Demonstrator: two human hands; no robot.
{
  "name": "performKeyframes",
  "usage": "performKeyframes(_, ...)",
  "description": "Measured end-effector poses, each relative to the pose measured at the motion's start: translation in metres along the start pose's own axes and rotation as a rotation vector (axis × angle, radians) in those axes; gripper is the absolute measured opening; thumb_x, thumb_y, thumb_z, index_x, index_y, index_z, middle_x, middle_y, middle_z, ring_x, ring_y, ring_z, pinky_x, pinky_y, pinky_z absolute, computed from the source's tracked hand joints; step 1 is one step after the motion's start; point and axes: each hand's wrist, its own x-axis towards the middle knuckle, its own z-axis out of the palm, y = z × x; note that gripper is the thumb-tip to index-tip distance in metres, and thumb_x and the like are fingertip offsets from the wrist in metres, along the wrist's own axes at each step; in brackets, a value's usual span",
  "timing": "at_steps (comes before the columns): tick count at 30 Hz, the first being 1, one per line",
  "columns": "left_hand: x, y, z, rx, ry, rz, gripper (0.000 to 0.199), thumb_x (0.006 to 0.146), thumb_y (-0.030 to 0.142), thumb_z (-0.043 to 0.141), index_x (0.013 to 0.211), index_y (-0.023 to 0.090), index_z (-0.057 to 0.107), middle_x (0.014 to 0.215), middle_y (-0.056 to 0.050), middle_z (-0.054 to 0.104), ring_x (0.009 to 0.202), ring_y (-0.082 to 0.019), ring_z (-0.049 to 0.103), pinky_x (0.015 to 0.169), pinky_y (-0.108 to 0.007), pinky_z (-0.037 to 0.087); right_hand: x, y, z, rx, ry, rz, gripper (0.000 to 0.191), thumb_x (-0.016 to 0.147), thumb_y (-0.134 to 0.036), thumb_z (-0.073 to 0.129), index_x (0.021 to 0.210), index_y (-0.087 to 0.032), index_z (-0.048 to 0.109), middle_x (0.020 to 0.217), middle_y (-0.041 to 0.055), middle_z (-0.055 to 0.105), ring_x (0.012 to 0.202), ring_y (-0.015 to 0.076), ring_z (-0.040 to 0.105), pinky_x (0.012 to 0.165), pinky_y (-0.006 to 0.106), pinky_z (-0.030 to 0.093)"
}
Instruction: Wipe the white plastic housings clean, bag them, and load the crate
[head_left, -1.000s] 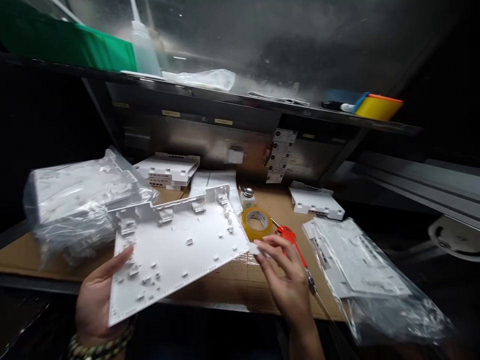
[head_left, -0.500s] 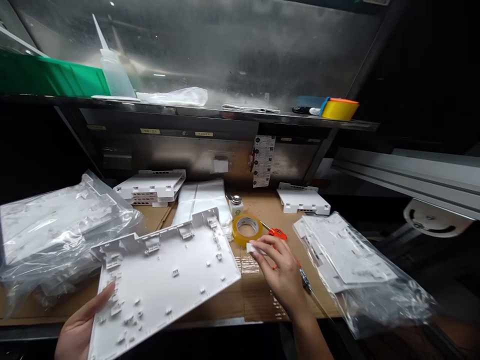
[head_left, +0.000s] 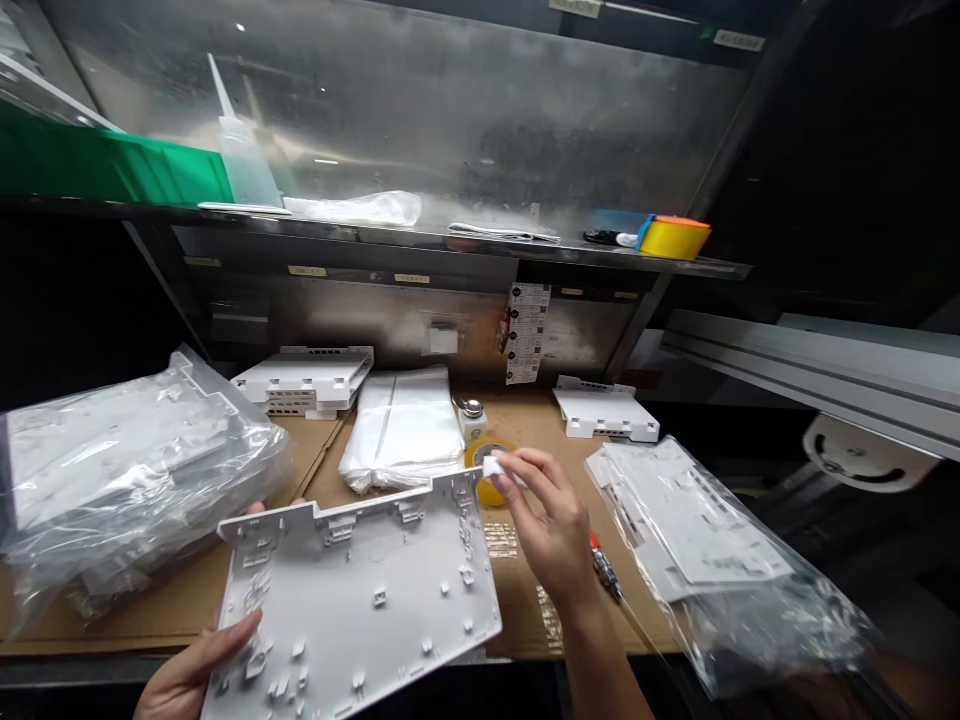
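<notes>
My left hand (head_left: 191,665) grips a white plastic housing panel (head_left: 352,620) by its left edge, thumb on the inner face and fingers behind. Clips, posts and small ribs stand out on that inner face, which is tilted toward me. Between the thumb and fingertips of my right hand (head_left: 553,520) is pinched a small white pad (head_left: 492,467), at the panel's upper right corner; whether it touches cannot be made out. Just behind lies a yellow tape roll (head_left: 495,496), partly hidden by the hand and panel. A white pump bottle (head_left: 472,422) stands beyond it.
Bagged white panels lie left (head_left: 127,450) and right (head_left: 720,520). Slotted white housings stand at back left (head_left: 304,378) and back right (head_left: 607,412). Clear plastic bags (head_left: 409,425) lie between. A screwdriver (head_left: 606,570) is right of my hand. A metal shelf (head_left: 420,238) crosses above.
The panel has shifted right and tilted, its upper right corner now close to my right hand. My right hand has risen slightly with the pad. The view has tipped up a little.
</notes>
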Motion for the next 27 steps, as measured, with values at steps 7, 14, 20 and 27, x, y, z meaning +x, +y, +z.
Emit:
performKeyframes(7,-0.017,-0.013,0.079,0.024,-0.011,0.301,0.106,0.079,-0.001,0.072,0.156,0.049,0.019,0.143,-0.002,0.061,0.126,-0.036,0.056,0.116,-0.053,0.041,0.001,0.008,0.003,-0.100,0.019,-0.017,0.018,0.097,-0.031,0.064,0.112,-0.029,0.074,0.107,0.0026,0.069,0.096,0.0187,0.067,0.081,0.033,0.054)
performKeyframes(14,-0.024,-0.035,0.141,-0.004,-0.011,0.444,0.067,0.081,0.011,0.078,0.135,0.048,0.061,0.158,0.009,0.048,0.148,-0.029,0.038,0.122,-0.039,0.035,0.009,-0.088,0.027,0.154,0.039,-0.331,0.027,0.091,-0.014,0.069,0.116,-0.024,0.070,0.106,0.0062,0.066,0.101,0.0197,0.065,0.085,0.033,0.055)
performKeyframes(20,-0.012,-0.050,0.147,0.057,-0.077,0.573,0.052,0.082,0.020,0.080,0.126,0.046,0.067,0.157,0.010,0.049,0.149,-0.026,0.037,0.124,-0.033,0.028,0.011,-0.108,0.044,0.176,0.094,-0.389,0.032,0.091,-0.011,0.065,0.120,-0.025,0.069,0.104,0.0064,0.067,0.096,0.0215,0.066,0.081,0.036,0.055)
performKeyframes(27,-0.006,-0.053,0.155,0.150,-0.047,0.670,0.053,0.081,0.028,0.082,0.128,0.043,0.066,0.157,0.007,0.049,0.151,-0.028,0.032,0.125,-0.034,0.025,0.008,-0.096,0.041,0.136,0.137,-0.370,0.034,0.090,-0.010,0.067,0.120,-0.026,0.069,0.104,0.0067,0.066,0.098,0.0221,0.064,0.083,0.036,0.053)
